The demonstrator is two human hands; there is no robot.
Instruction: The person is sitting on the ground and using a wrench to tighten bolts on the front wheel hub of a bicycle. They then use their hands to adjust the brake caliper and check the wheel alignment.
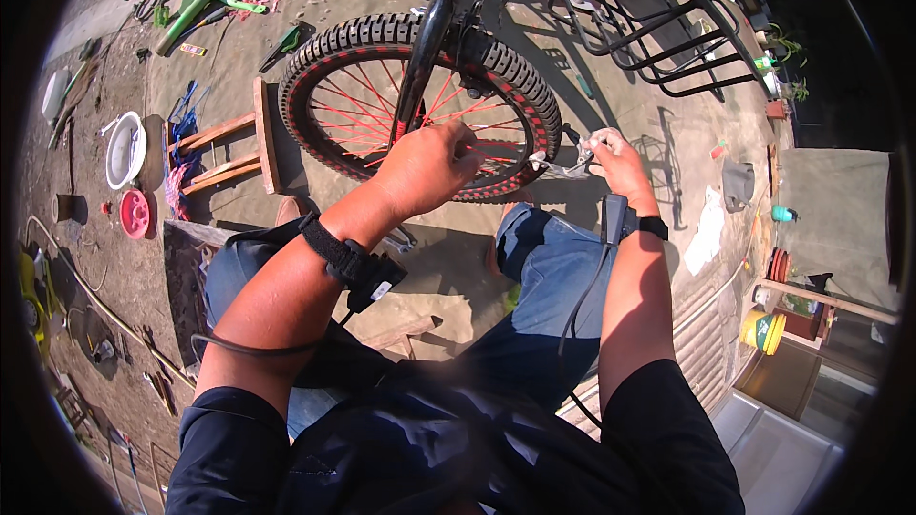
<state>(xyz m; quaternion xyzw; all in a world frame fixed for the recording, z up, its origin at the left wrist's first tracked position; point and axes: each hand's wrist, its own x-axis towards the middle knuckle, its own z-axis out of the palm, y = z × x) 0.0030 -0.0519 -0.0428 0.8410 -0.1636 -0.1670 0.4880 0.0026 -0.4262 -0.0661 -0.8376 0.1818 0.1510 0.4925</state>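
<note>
A bicycle's front wheel, with a knobby black tyre (353,36) and red spokes, stands before me under a black fork (417,76). My left hand (429,167) is closed in front of the wheel's lower part, fingers curled; what it holds, if anything, is hidden. To the right of the tyre my right hand (618,162) is closed, fingertips pinching a small silvery piece (572,170) with a dark part by it. That piece reaches toward the tyre's edge; its exact kind is too small to tell.
A wooden stool frame (265,138) lies left of the wheel, near a white basin (126,151) and a pink bowl (135,214). Far right stands a black metal rack (668,29). A green bicycle frame (200,5) lies far left. A yellow bucket (763,331) is at right.
</note>
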